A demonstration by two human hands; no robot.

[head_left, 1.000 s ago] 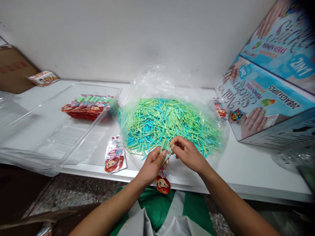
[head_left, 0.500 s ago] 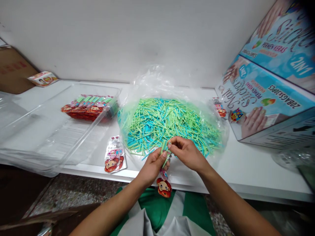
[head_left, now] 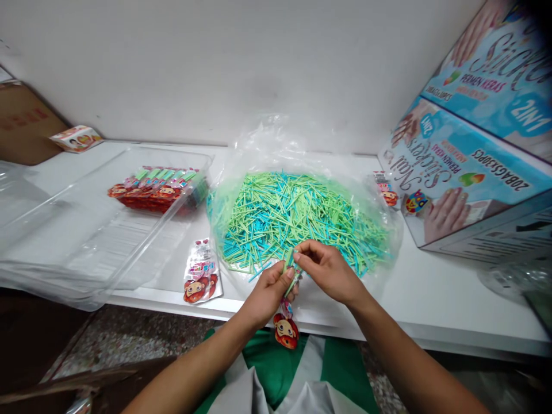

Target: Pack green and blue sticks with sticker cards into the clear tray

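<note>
My left hand (head_left: 276, 286) is closed around a small candy packet (head_left: 286, 331), whose red-haired cartoon head hangs below the fingers. Green sticks (head_left: 288, 260) poke up from the packet's top, between thumb and fingers. The thumb and forefinger of my right hand (head_left: 324, 265) pinch at the upper end of these sticks, touching them. Just beyond both hands lies a big heap of thin green and blue sticks (head_left: 293, 213) in an opened clear plastic bag (head_left: 269, 135). Flat cartoon packets (head_left: 202, 282) rest on the table left of my hands.
A clear plastic tray (head_left: 81, 293) on the left holds a row of filled packets (head_left: 159, 190). Blue printed boxes (head_left: 470, 167) are stacked at right, with another packet (head_left: 387, 190) beside them. A small carton (head_left: 76, 138) and a brown box (head_left: 26, 123) stand back left on the white table (head_left: 414, 299).
Both hands stay nearly in place over the packet. The hanging packet end has shifted very slightly, and the whole view has moved a little.
</note>
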